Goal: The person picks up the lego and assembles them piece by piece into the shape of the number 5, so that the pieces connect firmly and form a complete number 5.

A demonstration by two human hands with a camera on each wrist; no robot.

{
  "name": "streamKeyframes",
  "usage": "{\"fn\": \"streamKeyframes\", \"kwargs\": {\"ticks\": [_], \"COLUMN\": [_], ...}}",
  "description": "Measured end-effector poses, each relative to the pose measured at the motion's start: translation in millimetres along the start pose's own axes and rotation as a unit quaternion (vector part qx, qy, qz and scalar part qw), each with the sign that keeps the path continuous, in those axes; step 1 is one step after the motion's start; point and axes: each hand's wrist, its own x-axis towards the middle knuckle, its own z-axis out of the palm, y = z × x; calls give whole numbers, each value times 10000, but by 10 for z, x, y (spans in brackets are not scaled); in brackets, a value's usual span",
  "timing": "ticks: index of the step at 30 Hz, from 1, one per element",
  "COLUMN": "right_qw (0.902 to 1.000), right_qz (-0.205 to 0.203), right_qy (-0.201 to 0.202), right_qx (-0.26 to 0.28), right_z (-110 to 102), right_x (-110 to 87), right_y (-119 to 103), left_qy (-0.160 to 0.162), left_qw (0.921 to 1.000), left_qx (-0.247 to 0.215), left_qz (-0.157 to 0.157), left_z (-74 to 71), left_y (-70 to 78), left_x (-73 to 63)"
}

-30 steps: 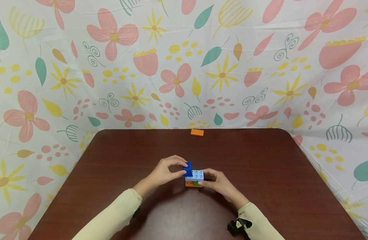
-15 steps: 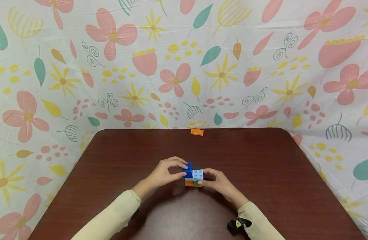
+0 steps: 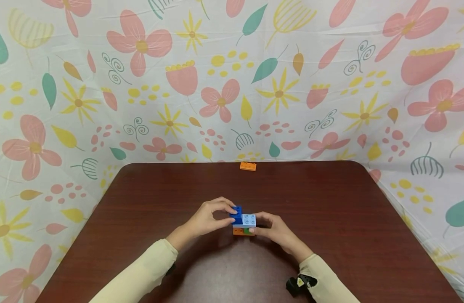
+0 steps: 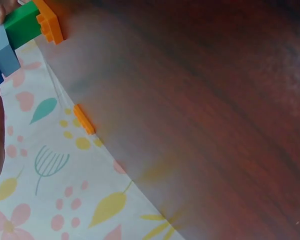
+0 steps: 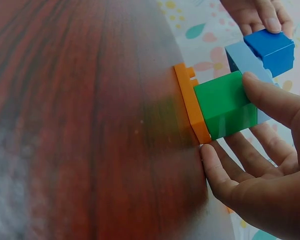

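My left hand (image 3: pixel 207 216) pinches a dark blue building brick (image 3: pixel 237 215) between thumb and fingers. That brick sits on the left end of a light blue brick (image 3: pixel 249 220), whose right studs are bare. Beneath the light blue one is a green brick (image 5: pixel 225 102), fixed on an orange studded plate (image 3: pixel 238 231) at the bottom of the stack. From the right side, my right hand (image 3: pixel 279 233) grips the stack. In the right wrist view its thumb (image 5: pixel 270 97) lies against the green and light blue bricks, with other fingers behind them.
A second orange studded plate (image 3: pixel 248 166) lies at the far edge of the dark brown table (image 3: pixel 311 189). Behind the table hangs a white cloth (image 3: pixel 262 139) printed with flowers and leaves. A black strap device (image 3: pixel 298 285) is on the right wrist.
The dark blue brick has gone down slightly with my left hand and now sits level on the light blue brick. My right hand has kept its grip on the stack.
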Motion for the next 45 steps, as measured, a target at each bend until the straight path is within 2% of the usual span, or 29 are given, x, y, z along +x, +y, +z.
{"fn": "streamKeyframes", "kwargs": {"ticks": [13,20,23,29,39,45], "right_qw": [9999,9999,10000,9999,10000,10000], "right_qz": [62,20,8,-82,-67,-14], "right_qy": [-68,-69,-51,-38,-25,3], "right_qx": [140,97,84,90,63,63], "right_z": [-3,-8,-5,-1,-5,-10], "right_x": [7,-1,-9,-17,-5,11], "right_y": [-29,-41,-51,-67,-45,-22], "left_qy": [-245,-375,-452,-580,-827,-786], "left_qw": [9995,9990,9986,9979,9956,9960], "left_qx": [193,158,180,259,327,337], "left_qz": [92,-185,-192,-96,-295,-276], "left_z": [-53,3,-7,-38,-64,-45], "left_y": [59,-224,-260,-263,-229,-217], "left_x": [53,69,78,87,107,97]}}
